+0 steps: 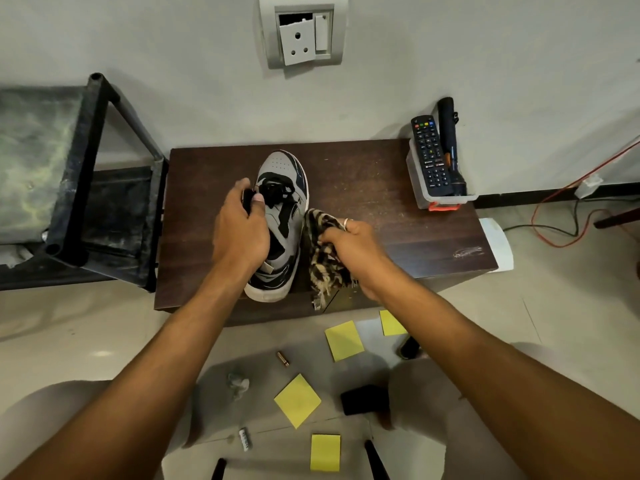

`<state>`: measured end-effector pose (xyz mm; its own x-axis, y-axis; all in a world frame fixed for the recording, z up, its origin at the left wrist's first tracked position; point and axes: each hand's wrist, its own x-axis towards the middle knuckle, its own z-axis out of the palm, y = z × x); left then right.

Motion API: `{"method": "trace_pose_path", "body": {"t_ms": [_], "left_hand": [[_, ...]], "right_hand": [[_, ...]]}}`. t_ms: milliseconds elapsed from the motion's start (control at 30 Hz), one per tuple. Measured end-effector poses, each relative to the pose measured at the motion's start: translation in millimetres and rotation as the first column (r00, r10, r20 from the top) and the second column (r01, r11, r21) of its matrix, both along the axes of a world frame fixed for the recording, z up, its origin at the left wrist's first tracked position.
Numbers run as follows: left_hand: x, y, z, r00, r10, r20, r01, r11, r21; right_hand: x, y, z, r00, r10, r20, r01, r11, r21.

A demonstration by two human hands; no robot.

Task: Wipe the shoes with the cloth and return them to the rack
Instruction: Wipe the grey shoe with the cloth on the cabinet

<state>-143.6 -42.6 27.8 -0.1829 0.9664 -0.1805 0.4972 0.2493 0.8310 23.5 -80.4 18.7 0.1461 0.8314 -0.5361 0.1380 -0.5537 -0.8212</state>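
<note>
Floor nearest me: yellow sticky notes point(298, 400) lie scattered, with a small battery point(282, 359) among them.
Left hand point(242, 230): fingers are curled round the shoe's left side by the laces, thumb on top.
Right hand point(349, 244): clenched on the striped cloth point(323, 265), which I see lying against the shoe's right side.
Shoe point(289, 174): on the dark table point(381, 188), toe toward the wall, heel at the near edge.
Rack point(86, 168): black frame, left of the table.
Far right corner: a remote point(431, 154) sits in a clear tub point(419, 192).
</note>
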Motion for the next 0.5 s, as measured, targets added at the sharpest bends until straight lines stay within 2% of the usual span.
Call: {"method": "trace_pose_path", "body": {"t_ms": [67, 100, 200, 300, 400, 500], "left_hand": [[-2.4, -0.8, 3.5, 0.998, -0.056, -0.009, 0.057, 0.997, 0.043], [-4.8, 0.2, 3.2, 0.997, -0.082, 0.007, 0.081, 0.997, 0.017], [-9.4, 2.1, -1.0, 0.983, -0.110, 0.146, 0.134, 0.977, -0.167], [-7.8, 3.7, -8.7, 0.979, -0.083, 0.186, 0.129, 0.959, -0.251], [-9.2, 6.0, -12.2, 0.987, -0.040, 0.157, 0.077, 0.968, -0.238], [-12.8, 7.9, -11.3, 0.982, -0.015, 0.186, 0.061, 0.968, -0.243]], "right_hand": [[-8.7, -0.7, -6.7, 0.996, 0.053, 0.070, -0.054, 0.998, 0.014], [-13.0, -1.9, -9.9, 0.991, 0.100, 0.093, -0.104, 0.994, 0.040], [-20.4, -5.6, -10.2, 0.976, 0.176, 0.131, -0.196, 0.967, 0.163], [-28.0, -11.5, -5.6, 0.972, 0.170, 0.164, -0.207, 0.949, 0.239], [-39.0, -26.1, -1.6, 0.977, 0.168, 0.134, -0.193, 0.961, 0.200], [-42.1, -32.3, 3.2, 0.984, 0.171, 0.041, -0.173, 0.982, 0.072]]}}
